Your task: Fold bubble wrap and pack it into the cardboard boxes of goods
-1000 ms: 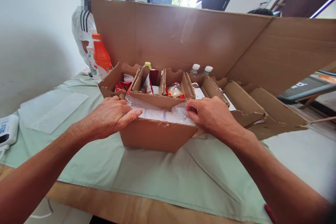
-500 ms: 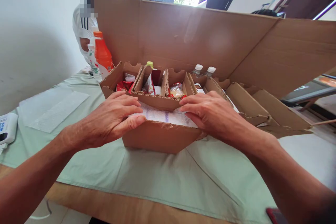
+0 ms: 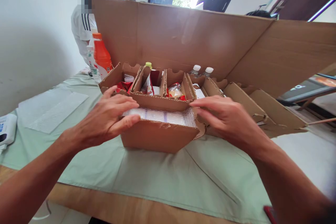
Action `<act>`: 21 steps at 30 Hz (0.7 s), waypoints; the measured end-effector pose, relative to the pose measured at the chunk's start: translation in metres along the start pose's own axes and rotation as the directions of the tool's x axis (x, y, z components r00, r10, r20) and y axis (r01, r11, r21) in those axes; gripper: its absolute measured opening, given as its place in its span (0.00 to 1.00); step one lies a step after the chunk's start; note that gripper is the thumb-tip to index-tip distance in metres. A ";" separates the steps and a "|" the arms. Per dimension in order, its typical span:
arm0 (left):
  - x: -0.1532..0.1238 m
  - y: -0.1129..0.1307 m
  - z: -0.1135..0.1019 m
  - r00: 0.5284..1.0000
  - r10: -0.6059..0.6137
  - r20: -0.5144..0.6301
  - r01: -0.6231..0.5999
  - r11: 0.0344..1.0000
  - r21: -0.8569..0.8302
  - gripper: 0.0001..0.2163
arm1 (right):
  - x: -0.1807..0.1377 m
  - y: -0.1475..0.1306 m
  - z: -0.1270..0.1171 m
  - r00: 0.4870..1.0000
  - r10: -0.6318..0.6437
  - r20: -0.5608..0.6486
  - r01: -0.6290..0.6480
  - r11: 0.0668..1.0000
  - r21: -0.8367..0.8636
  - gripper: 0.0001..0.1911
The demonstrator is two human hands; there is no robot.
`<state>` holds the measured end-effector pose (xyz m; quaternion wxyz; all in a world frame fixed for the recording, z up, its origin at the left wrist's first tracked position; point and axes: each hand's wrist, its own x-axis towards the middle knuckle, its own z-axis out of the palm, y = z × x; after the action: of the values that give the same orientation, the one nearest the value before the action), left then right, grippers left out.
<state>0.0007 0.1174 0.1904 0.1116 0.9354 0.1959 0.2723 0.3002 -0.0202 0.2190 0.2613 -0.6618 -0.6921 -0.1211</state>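
A small cardboard box (image 3: 159,136) stands in front of me on the cloth. Inside its front compartment lies a bubble-wrapped white item (image 3: 168,116) with purple marks. My left hand (image 3: 111,117) hovers at the box's left side, fingers spread and nothing held. At the right, my right hand (image 3: 228,117) has its fingers stretched toward the corner of the box; I cannot tell whether the fingertips touch the cardboard. Behind the wrapped item, cardboard bins hold a red packet (image 3: 123,86), a red and white bag (image 3: 149,85) and a clear snack packet (image 3: 175,91).
A tall cardboard panel (image 3: 181,35) stands behind the bins, with more cardboard dividers (image 3: 245,98) to the right. An orange bottle (image 3: 102,54) is at the back left. A plastic sheet (image 3: 52,108) lies on the green cloth (image 3: 152,178). Beyond is a person in white (image 3: 80,24).
My right hand has moved right, off the bubble wrap, uncovering more of it. My left hand has shifted slightly left, with its fingers lifted and spread wider.
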 end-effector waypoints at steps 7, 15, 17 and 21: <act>-0.073 -0.006 0.051 0.772 -0.517 -0.369 0.411 0.850 -0.330 0.22 | -0.099 -0.003 0.036 0.911 0.399 -0.103 -0.350 0.881 0.317 0.22; -0.047 -0.025 0.106 0.846 -0.532 -0.024 0.328 0.556 -0.764 0.42 | -0.085 -0.026 0.118 0.872 0.489 0.002 -0.392 0.696 0.602 0.36; -0.050 -0.014 0.111 0.853 -0.518 -0.062 0.287 0.567 -0.772 0.42 | -0.098 -0.029 0.117 0.862 0.506 -0.034 -0.392 0.708 0.587 0.36; -0.104 0.010 0.107 0.849 -0.522 -0.086 0.301 0.610 -0.733 0.37 | -0.139 -0.055 0.106 0.868 0.479 -0.131 -0.356 0.785 0.508 0.34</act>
<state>-0.0174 0.0530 0.0566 0.4845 0.7005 0.3049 0.4262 0.2238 -0.0899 0.0678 0.5193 -0.6953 -0.4961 0.0272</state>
